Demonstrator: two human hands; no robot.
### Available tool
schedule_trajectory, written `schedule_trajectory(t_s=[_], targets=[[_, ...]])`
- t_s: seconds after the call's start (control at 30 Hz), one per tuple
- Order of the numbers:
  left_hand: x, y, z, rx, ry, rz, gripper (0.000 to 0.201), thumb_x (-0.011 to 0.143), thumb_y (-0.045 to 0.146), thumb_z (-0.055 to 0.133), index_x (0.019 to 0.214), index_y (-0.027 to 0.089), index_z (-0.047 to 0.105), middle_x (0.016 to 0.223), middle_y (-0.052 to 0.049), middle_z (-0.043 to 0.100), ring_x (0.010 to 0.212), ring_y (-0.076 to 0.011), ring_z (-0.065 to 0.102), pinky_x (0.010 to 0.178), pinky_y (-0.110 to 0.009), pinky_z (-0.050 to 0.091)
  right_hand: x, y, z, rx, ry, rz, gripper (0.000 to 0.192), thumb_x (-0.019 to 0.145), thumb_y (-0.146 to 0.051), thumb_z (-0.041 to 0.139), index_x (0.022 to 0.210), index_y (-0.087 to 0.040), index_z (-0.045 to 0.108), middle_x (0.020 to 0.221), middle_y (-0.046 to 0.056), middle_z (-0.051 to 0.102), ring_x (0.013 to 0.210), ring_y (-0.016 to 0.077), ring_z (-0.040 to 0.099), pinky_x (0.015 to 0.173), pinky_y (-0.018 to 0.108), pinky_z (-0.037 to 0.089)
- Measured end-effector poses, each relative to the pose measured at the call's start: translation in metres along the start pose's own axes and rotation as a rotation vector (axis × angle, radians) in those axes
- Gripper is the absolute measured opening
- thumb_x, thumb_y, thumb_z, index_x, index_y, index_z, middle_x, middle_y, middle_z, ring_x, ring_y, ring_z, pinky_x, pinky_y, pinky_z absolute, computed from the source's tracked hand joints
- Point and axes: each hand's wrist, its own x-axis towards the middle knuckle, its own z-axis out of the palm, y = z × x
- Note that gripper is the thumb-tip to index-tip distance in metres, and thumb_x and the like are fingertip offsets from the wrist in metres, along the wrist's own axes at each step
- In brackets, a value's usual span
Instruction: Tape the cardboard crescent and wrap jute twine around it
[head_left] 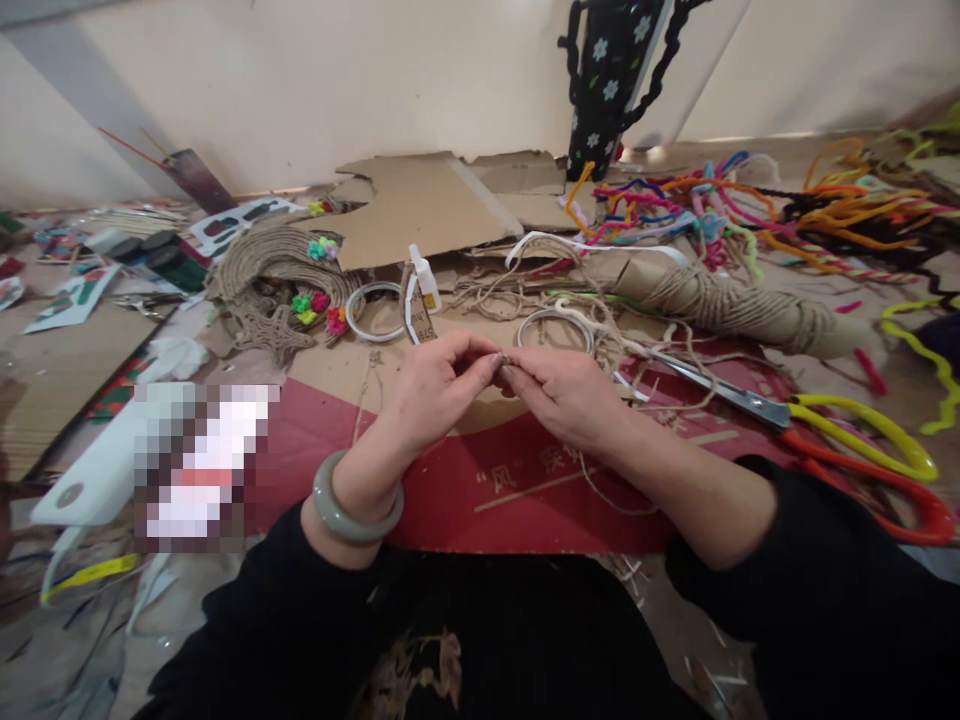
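Left of frame: we list one curved bundle of coiled twine [255, 250], ridged, trimmed with fuzzy flowers; just below it, one twine starfish [274, 335], coarse and five-armed; then one smooth pale ring [375, 312], and one squeeze bottle [425, 283], translucent white, narrow-nozzled.

Centre: the left hand [439, 385], a smooth grey-green bangle [356, 500] at its wrist, thumb and forefinger brought together on a small piece [503, 360]; the right hand [562, 395] meets it there, fingers likewise pinched tight; the piece lies between both sets of fingertips, over a flat red-printed cardboard sheet [465, 520]; most of it is hidden, so its material and shape we cannot tell. We judge the step in hand to be fine fingertip work; the next move calls for a light, steady pinch from both hands.

Right of frame: one twine-wound cardboard tube [750, 305], rough and cylindrical; scissors [757, 405], metal-bladed, yellow and orange handles; above, fuzzy, bendable craft stems [709, 215] in a bright tangle.
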Motion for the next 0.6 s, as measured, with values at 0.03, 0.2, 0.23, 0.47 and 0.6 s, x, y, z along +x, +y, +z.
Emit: schedule_trajectory(t_s=[0.03,0.2,0.23,0.47,0.6], targets=[[0.000,0.000,0.000,0.012,0.006,0.000,0.011,0.083,0.019,0.057,0.083,0.017,0.067,0.070,-0.001,0.071,0.064,-0.0114,0.066,0.061,-0.022,0.052,0.000,-0.001,0.000,0.005,0.002,-0.006,0.028,0.094,-0.026,0.038,0.079,-0.016,0.060,0.070,0.003,0.064,0.065,0.0129,0.056,0.063,0.025,0.038],[-0.002,-0.003,0.003,-0.006,0.058,0.033,0.010,0.084,0.020,0.056,0.086,0.017,0.065,0.071,-0.001,0.069,0.064,-0.0114,0.064,0.062,-0.023,0.053,0.000,-0.001,-0.005,0.097,0.032,0.045,0.025,0.092,-0.024,0.041,0.082,-0.015,0.062,0.071,0.003,0.067,0.065,0.0130,0.059,0.062,0.025,0.042],[-0.002,-0.003,0.003,-0.026,0.110,0.047,0.010,0.085,0.023,0.057,0.089,0.017,0.064,0.073,-0.001,0.068,0.065,-0.0115,0.064,0.063,-0.023,0.054,0.000,-0.001,-0.006,0.133,0.052,0.074,0.024,0.092,-0.024,0.042,0.082,-0.016,0.063,0.072,0.003,0.068,0.065,0.0130,0.060,0.062,0.025,0.043],[0.002,-0.003,-0.009,-0.055,0.733,0.065,0.031,0.085,0.033,0.063,0.113,0.025,0.051,0.109,-0.004,0.063,0.102,-0.0165,0.062,0.080,-0.026,0.052,0.002,0.004,-0.017,0.551,0.255,0.254,0.022,0.092,-0.032,0.048,0.089,-0.016,0.064,0.076,0.004,0.070,0.067,0.0134,0.068,0.066,0.028,0.056],[0.012,-0.008,-0.013,-0.322,0.608,-0.081,0.041,0.080,0.038,0.069,0.115,0.027,0.050,0.106,-0.004,0.064,0.096,-0.0146,0.064,0.068,-0.021,0.050,0.004,0.004,-0.016,0.723,0.317,0.300,0.024,0.089,-0.038,0.055,0.088,-0.017,0.064,0.074,0.003,0.070,0.065,0.0129,0.068,0.063,0.026,0.058]])
